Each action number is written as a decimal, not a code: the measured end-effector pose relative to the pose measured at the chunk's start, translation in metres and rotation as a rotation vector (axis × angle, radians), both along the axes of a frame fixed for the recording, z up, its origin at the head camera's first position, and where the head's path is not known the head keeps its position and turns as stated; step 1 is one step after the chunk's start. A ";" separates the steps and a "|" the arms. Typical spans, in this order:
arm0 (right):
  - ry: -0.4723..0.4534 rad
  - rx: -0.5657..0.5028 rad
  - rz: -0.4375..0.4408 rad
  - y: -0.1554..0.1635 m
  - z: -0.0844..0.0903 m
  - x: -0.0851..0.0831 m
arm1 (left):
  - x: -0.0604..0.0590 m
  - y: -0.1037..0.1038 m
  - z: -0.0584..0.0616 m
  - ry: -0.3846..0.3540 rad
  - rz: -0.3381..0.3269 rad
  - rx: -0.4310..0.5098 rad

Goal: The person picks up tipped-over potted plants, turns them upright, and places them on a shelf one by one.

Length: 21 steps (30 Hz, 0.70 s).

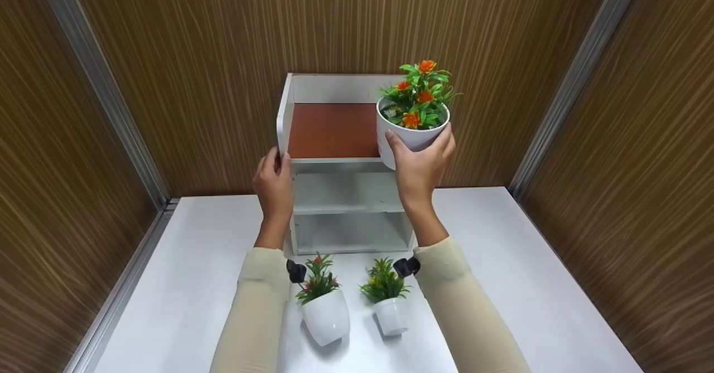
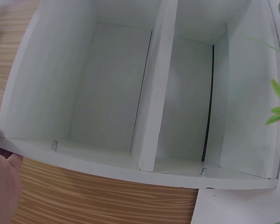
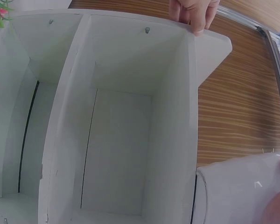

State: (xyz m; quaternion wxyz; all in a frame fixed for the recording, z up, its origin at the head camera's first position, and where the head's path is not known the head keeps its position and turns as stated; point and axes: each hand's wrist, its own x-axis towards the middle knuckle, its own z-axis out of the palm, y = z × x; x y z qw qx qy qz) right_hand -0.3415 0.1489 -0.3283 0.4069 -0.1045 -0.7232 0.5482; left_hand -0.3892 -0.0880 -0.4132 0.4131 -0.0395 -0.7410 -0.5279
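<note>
Atop shelf (image 1: 334, 130), orange-flower pot (image 1: 411, 130).

The flower pot (image 1: 411, 133) was round and white, filled with green leaves and orange blossoms. It stood upright, gripped by the right hand (image 1: 419, 164) from below and the side, at the right end of the shelf unit's top tier. The shelf unit (image 1: 340, 194) was white with 2 open compartments below and a reddish-brown top panel walled at the back and left. It stood on the counter (image 1: 502, 284), and the left hand (image 1: 273, 180) held its left front edge.
</note>
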 end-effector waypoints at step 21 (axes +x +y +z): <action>-0.001 -0.019 0.040 0.004 0.002 -0.019 | -0.005 0.002 -0.001 0.017 0.029 0.002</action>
